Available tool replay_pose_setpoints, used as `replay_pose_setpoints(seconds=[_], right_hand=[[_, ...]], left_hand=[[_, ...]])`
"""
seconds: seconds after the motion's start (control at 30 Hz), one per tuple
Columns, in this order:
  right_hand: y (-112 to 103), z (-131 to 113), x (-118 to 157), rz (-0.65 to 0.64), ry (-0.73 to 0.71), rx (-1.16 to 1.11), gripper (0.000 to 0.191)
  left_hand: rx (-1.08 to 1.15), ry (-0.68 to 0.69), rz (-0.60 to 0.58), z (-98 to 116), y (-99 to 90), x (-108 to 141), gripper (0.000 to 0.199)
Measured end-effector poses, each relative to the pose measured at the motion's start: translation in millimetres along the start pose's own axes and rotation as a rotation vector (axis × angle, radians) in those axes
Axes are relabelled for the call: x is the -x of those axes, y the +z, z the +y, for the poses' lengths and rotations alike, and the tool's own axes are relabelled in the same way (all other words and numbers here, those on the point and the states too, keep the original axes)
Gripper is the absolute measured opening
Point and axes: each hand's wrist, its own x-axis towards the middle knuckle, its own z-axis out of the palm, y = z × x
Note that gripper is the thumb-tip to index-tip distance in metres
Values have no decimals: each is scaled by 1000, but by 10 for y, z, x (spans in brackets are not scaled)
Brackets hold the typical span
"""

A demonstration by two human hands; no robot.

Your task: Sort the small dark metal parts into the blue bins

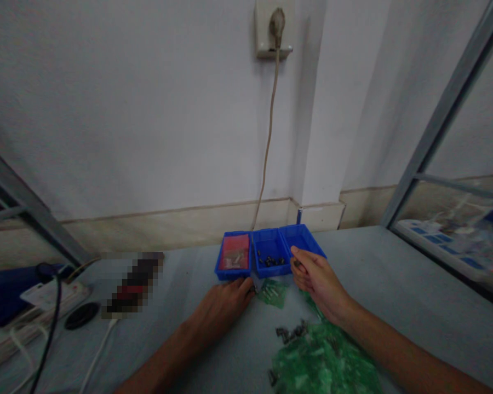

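Note:
My left hand [228,300] rests low over the table, its fingers closed around a small dark metal part [253,289] at the fingertips. Just right of it lies a small green bag [273,293] with slim metal pieces inside. My right hand [317,278] is closed in a pinch in front of the blue bins; something small and dark shows between thumb and fingers, too small to name. The middle blue bin [267,238] holds several small dark metal parts [271,261]. In the left blue bin [219,261] lies a red-and-clear bag [235,249]. The right blue bin [302,238] is partly behind my right hand.
A heap of green bags [324,358] lies nearest me, with loose dark metal parts [291,331] beside it. At left are a pixelated object [133,284], a white cable [101,350], a black round object [82,316] and a power strip [53,298]. Metal frames [435,104] stand at both sides.

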Motion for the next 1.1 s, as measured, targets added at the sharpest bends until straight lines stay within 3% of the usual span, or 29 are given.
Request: replay_pose_setpoints(seconds=[1.1], right_hand=[[-5, 25, -7, -2, -8, 13, 50]], left_hand=[[-6, 16, 26, -19, 39, -1, 22]])
